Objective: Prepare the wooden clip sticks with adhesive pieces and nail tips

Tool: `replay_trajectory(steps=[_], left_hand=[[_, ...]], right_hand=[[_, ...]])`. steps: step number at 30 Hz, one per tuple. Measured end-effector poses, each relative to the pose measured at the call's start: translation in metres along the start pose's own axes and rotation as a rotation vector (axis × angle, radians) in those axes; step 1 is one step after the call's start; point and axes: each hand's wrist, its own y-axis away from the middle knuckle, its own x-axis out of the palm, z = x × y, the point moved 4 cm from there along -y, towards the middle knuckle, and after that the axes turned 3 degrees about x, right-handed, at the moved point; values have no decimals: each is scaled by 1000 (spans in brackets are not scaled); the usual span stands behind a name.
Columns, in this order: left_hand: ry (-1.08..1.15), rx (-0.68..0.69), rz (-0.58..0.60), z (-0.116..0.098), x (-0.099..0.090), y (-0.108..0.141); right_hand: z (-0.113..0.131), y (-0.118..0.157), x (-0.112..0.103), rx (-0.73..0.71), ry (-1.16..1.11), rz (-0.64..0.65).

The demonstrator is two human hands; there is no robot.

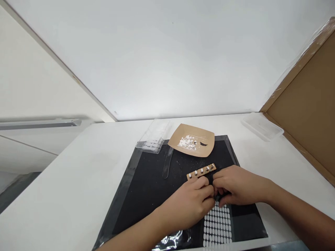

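Where the left hand and right hand meet, fingers curled, grip impossible to tell, they block part of the white-oval sheet; the tan strip lies just beyond on the black mat, with the brown tray and clear case farther back.

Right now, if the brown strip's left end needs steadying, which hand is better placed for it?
Probably the left hand: its fingers are close to that end of the brown strip, while the right hand is by the opposite end.
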Motion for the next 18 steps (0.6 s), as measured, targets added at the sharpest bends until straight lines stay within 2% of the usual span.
replay_trajectory(steps=[10, 18], left_hand=[[-127, 20, 14, -10, -5, -5], [-212, 25, 27, -13, 0, -6]], right_hand=[[3, -2, -3, 68, -3, 51], [4, -3, -3, 84, -30, 45]])
